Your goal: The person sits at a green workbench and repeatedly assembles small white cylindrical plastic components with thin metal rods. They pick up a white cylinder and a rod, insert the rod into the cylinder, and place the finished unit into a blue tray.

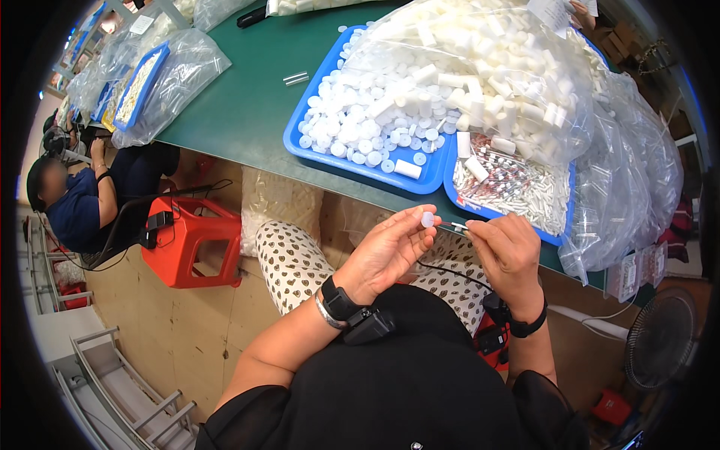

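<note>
Black top (pixel 390 390); white disc (pixel 427 219) between left fingers (pixel 403 218).

Desk (pixel 232 112) with a flat, dark green top
Along the front edge stand a large blue plastic tray (pixel 361 172) and a smaller blue plastic tray (pixel 517 227); farther in lie short clear tubes (pixel 296 78), toward the back edge a slim black marker (pixel 251 17), toward the left edge a crumpled clear plastic bag (pixel 184 84).

piece (pixel 456 227) in right fingers (pixel 481 232) — too small to tell | smaller tray (pixel 551 237) — far end hidden by bag (pixel 517 82)
</note>
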Demonstrator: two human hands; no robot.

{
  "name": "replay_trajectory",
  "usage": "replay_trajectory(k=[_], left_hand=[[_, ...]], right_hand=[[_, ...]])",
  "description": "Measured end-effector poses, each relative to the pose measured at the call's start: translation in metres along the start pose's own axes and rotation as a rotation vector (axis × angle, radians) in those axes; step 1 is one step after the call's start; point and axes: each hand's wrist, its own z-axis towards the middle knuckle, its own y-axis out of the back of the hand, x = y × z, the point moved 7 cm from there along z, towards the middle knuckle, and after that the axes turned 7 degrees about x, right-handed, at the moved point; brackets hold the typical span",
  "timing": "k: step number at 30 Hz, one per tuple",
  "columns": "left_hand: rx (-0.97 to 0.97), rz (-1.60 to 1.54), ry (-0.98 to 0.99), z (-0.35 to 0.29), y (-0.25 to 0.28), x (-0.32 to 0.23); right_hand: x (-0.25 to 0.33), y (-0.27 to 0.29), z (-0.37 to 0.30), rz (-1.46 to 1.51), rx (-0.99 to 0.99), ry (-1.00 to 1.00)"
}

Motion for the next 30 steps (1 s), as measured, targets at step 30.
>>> replay_trajectory(k=[30], left_hand=[[-0.022, 0.509, 0.059, -0.003, -0.004, 0.011]], right_hand=[[-0.031, -0.080, -0.029, 1.303, 0.480, -0.701]])
